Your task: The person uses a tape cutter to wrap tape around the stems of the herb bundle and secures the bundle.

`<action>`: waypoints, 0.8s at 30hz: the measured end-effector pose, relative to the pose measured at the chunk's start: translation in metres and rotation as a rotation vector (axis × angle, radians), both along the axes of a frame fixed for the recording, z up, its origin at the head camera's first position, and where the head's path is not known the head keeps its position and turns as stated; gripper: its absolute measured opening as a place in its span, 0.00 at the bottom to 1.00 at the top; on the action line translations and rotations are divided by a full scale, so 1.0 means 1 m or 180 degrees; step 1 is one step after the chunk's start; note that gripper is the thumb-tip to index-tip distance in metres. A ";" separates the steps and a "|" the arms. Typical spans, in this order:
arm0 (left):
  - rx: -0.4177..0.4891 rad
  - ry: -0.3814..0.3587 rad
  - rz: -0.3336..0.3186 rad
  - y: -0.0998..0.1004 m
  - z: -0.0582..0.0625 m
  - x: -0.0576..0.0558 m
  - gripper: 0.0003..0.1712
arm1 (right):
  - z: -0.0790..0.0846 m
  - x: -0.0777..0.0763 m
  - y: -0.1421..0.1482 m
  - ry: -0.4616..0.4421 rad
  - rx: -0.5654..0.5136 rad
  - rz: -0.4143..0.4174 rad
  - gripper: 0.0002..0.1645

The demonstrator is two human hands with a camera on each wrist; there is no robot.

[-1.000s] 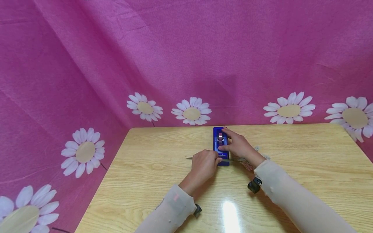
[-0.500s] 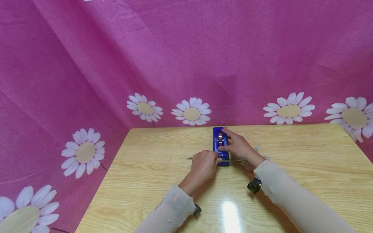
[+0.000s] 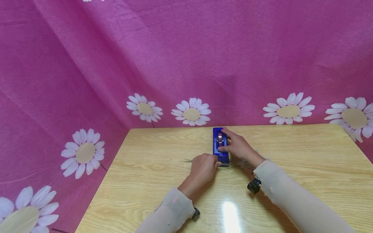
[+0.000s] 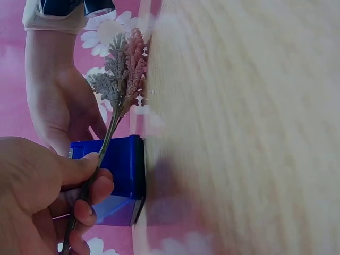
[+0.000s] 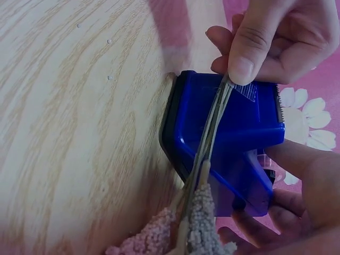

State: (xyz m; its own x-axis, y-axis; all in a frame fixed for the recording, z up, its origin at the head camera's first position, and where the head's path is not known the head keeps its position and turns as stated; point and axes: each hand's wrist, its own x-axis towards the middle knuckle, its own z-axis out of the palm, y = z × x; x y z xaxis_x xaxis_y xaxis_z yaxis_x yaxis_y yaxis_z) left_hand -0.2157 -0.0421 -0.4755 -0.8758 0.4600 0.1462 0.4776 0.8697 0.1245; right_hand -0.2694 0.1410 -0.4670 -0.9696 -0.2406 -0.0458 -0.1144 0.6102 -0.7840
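Note:
My left hand (image 3: 204, 166) pinches a small bunch of artificial flower stems (image 5: 213, 122) between thumb and curled fingers. The bunch lies crosswise at the near end of a blue tape dispenser (image 3: 216, 149). Pink (image 4: 136, 58) and grey-green (image 4: 115, 69) flower heads point away from that hand, toward my right forearm. A roll of tape (image 3: 220, 137) sits in the dispenser, and its toothed cutter (image 5: 280, 103) shows in the right wrist view. Thumb and fingers of my right hand (image 3: 240, 145) grip the dispenser from its right side, steadying it on the table.
The light wooden table (image 3: 151, 187) ends just behind the dispenser. A magenta cloth (image 3: 233, 58) printed with white daisies hangs at the back and left. Dark wrist cameras, one of them the right camera (image 3: 254, 185), sit at both sleeves.
My left hand has shifted slightly toward me, bringing the stems down past the dispenser's near end. The right hand and dispenser have stayed in place.

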 end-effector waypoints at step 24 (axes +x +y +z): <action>0.0462 -0.0472 0.0120 -0.004 0.000 0.002 0.14 | -0.003 0.001 -0.001 0.0085 0.0059 0.0006 0.53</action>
State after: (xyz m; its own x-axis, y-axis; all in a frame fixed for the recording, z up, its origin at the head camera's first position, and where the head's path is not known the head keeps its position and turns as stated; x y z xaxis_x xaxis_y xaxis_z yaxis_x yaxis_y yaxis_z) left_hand -0.2138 -0.0464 -0.4755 -0.9088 0.4100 0.0768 0.4122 0.8545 0.3163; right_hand -0.2685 0.1401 -0.4701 -0.9701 -0.2417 -0.0243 -0.1362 0.6243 -0.7692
